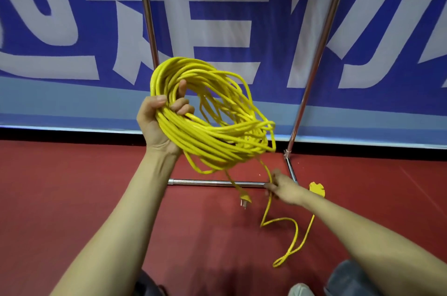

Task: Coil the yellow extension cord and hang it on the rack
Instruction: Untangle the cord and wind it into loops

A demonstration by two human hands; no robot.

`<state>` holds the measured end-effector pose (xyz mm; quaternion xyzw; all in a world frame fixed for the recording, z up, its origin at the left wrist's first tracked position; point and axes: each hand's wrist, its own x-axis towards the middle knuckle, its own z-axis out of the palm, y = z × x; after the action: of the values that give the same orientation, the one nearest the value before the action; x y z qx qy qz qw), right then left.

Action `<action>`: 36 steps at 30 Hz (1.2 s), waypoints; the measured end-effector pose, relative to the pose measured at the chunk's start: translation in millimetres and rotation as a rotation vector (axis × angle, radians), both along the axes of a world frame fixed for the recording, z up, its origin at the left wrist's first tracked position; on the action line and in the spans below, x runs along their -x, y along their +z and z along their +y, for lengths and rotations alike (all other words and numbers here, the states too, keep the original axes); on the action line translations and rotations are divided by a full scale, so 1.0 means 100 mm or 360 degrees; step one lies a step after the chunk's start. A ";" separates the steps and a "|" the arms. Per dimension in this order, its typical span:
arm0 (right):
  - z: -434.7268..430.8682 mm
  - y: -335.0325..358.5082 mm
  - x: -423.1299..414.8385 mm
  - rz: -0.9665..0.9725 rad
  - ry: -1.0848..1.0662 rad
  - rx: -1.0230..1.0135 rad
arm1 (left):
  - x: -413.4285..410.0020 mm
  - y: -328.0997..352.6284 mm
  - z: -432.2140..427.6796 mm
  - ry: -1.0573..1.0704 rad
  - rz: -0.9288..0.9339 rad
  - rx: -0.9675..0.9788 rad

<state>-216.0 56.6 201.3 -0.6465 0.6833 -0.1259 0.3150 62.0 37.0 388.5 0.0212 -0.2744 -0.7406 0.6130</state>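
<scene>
Most of the yellow extension cord (217, 141) is gathered into a loose coil of many turns. The left hand (154, 124) grips one side of it, fingers (180, 106) curled through the middle of the loops and thumb lying over the outside. Below those fingers the turns sag and splay unevenly, which suggests a limp, fairly light cable with a smooth jacket. It will likely slide and spill if the grip slackens, so the bundle is best held, and later hung, where all the turns bunch together. A plug (245, 197) dangles from the coil's underside, between the two hands.

The right hand (283, 187) reaches low, its fingers seemingly closed round the one uncoiled strand, though motion blur makes that grasp hard to confirm. Past those fingers the strand snakes over the red floor (96, 187) and loops back to a yellow socket block (316, 189), partly hidden behind the right wrist. Only the chrome uprights and base bar of the rack (316, 54) show. Its top is cut off, so the hanging place cannot be seen.
</scene>
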 end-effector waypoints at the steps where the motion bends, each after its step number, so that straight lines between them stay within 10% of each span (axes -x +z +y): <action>1: -0.01 0.00 0.00 -0.0030 -0.0007 0.0008 | 0.02 -0.01 0.00 0.0045 0.0032 -0.0001; 14: 0.38 1.06 -0.71 0.0694 0.0886 0.0437 | 0.18 -0.40 -0.14 0.0997 -0.0633 -0.0503; 23: 0.36 1.48 -0.71 0.1055 0.0786 0.0924 | 0.29 -0.55 -0.14 0.0503 -0.1068 -0.0489; 28: 0.35 1.48 -0.58 0.0424 0.0187 0.0474 | 0.37 -0.58 -0.07 0.0310 -0.1174 -0.0459; 32: 0.43 1.65 -0.55 -0.0496 0.0608 0.0084 | 0.42 -0.66 -0.06 0.0368 -0.1305 -0.0463; 36: 0.45 1.71 -0.58 -0.0550 0.0802 0.0091 | 0.40 -0.67 -0.02 0.0179 -0.1312 -0.0428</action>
<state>-157.7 101.8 372.1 -0.7732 0.4341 -0.1711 0.4295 21.7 34.7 321.5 0.4095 -0.3957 -0.6648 0.4835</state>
